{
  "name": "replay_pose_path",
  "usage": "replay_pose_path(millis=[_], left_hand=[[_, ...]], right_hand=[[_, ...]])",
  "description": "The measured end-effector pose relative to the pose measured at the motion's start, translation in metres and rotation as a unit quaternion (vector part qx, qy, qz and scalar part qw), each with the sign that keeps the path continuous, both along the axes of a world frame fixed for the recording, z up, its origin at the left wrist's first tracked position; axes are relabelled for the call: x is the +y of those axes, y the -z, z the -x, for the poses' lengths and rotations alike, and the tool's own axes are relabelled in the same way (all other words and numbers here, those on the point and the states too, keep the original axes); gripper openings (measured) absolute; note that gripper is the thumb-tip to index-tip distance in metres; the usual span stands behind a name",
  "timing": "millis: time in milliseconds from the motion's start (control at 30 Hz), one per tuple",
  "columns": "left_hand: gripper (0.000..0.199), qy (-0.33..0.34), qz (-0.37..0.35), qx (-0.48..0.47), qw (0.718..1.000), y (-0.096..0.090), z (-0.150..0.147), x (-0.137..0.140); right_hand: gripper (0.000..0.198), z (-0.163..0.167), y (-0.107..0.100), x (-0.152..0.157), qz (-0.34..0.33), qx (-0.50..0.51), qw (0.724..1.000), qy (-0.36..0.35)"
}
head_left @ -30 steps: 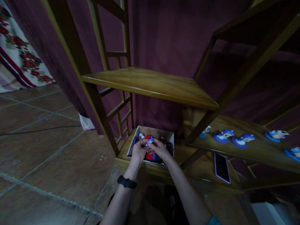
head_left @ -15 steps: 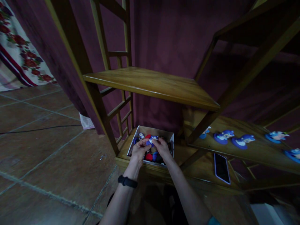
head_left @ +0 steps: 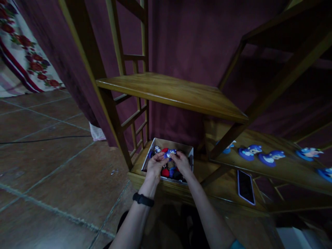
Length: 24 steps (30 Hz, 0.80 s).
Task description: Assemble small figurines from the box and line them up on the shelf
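From my remote feed, I see left hand point(head_left: 155, 166) and right hand point(head_left: 183, 164), each grip closed on one blue-and-white figurine point(head_left: 169, 153), over an open box point(head_left: 174, 144).

"What's the held figurine point(head_left: 170, 152) made of?"
"Smooth plastic, it seems, though it's small and dim from here."
"And the shelf point(head_left: 171, 91)?"
"Varnished wood, glossy along its front edge. The curtain point(head_left: 186, 45) behind is matt cloth."
"The box point(head_left: 166, 144)?"
"Matt cardboard. The phone point(head_left: 246, 187) has a smooth, glassy screen; the floor tiles point(head_left: 67, 190) are matt with rougher joints."
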<state>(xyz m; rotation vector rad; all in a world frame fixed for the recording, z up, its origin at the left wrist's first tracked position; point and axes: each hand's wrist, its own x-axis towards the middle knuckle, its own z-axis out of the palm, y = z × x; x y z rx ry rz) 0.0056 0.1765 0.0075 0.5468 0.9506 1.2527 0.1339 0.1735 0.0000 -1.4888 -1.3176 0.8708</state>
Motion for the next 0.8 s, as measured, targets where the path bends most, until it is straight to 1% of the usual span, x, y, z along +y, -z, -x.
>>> replay_pose_path(millis=[200,400,500,633,800], left_hand=[[0.037,0.008,0.021,-0.027,0.999,-0.001,-0.001,-0.003],[0.021,0.021,0.063,-0.085,0.994,0.000,0.001,-0.002],[0.015,0.015,0.086,-0.106,0.991,-0.001,0.000,-0.001],[0.015,0.016,0.110,-0.116,0.987,0.001,0.001,-0.001],[0.015,0.018,0.139,-0.121,0.983,0.009,0.004,-0.001]], right_hand=[[0.033,-0.003,0.002,0.002,0.001,-0.027,1.000,0.009],[0.031,-0.003,0.000,0.002,0.031,0.056,0.998,-0.022],[0.028,-0.004,-0.001,0.002,0.036,0.059,0.997,-0.028],[0.026,-0.007,0.001,0.002,0.025,0.038,0.998,-0.034],[0.025,-0.007,0.005,0.001,0.009,0.025,0.999,-0.046]])
